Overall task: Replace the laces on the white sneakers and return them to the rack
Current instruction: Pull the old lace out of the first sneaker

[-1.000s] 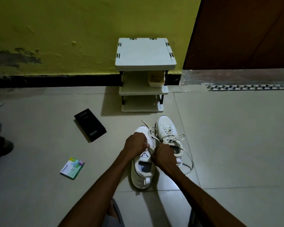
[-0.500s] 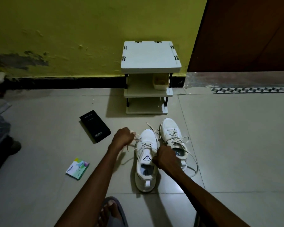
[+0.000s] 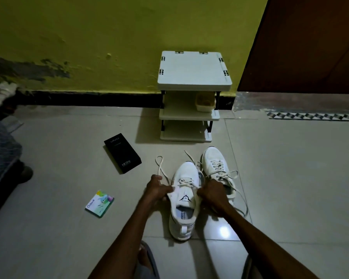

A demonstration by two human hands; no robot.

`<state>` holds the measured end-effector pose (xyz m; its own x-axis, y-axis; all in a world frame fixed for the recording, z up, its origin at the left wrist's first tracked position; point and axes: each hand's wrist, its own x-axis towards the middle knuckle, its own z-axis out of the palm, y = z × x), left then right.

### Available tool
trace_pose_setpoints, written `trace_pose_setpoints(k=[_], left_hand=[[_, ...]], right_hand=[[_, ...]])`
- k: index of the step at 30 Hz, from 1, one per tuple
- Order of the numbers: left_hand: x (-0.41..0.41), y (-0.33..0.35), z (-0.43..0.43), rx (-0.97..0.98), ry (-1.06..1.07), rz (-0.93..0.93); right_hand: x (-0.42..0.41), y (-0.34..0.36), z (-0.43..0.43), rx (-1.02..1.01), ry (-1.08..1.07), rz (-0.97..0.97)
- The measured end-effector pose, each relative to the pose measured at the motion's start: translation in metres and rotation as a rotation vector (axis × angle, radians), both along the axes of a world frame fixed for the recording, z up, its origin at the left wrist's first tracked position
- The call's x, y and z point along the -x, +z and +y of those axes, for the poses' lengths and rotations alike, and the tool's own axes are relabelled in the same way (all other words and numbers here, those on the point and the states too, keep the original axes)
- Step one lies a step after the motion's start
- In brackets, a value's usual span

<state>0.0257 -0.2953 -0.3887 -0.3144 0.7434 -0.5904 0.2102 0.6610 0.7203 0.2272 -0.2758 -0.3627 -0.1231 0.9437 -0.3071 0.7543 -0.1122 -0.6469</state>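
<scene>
Sneaker (image 3: 184,198) flanked by hands: left hand (image 3: 158,190) at 9 o'clock gripping lace (image 3: 159,168), right hand (image 3: 212,195) at 3 o'clock curled (grasp hidden); second sneaker (image 3: 214,160) partly covered.

Right sneaker (image 3: 216,164) heel hidden by right hand (image 3: 212,195); tub (image 3: 205,101) contents unclear

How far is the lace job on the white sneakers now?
Done: nothing finished visibly. In hand: left hand pinches the lace of the near sneaker, threaded only through front eyelets; right hand grips that sneaker. Left: the far sneaker, still laced, and returning both to the rack.
</scene>
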Motion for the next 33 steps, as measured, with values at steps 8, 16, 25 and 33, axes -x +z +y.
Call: trace_pose_setpoints(k=[8,16,25,33], left_hand=[[-0.018,0.003,0.014,-0.138,-0.181,0.25],[-0.017,0.002,0.014,-0.146,-0.192,0.298],[-0.019,0.001,0.009,-0.201,-0.221,0.324],[-0.023,0.005,0.013,-0.174,-0.219,0.319]], right_hand=[[0.039,0.015,0.023,-0.316,0.368,-0.447],[0.055,0.005,0.038,-0.378,0.733,-0.664],[0.022,0.0,0.053,-0.219,-0.077,-0.319],[0.053,0.007,0.045,-0.361,0.541,-0.551]])
